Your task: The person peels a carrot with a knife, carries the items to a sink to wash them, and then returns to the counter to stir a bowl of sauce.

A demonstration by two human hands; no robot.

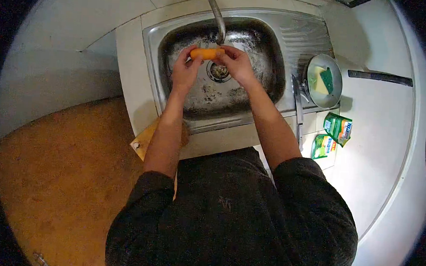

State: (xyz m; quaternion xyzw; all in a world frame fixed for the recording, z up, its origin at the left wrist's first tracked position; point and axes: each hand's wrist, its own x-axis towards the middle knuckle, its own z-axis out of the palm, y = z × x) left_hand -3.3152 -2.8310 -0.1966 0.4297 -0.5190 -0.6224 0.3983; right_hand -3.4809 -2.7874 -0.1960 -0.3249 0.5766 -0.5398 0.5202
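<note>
Both hands meet over the stained stainless-steel sink (179, 31), right under the curved metal tap (217, 14): the left hand (185, 71) and right hand (235, 63) each clasp one end of a short orange carrot (206, 53), held level above the drain. A small round metal dish (336, 86) with a green sponge (326, 79) sits at the sink's right edge.

faucet (218, 16) overhanging sink (267, 95) centre; basin open either side, pan (323, 81) right
</note>
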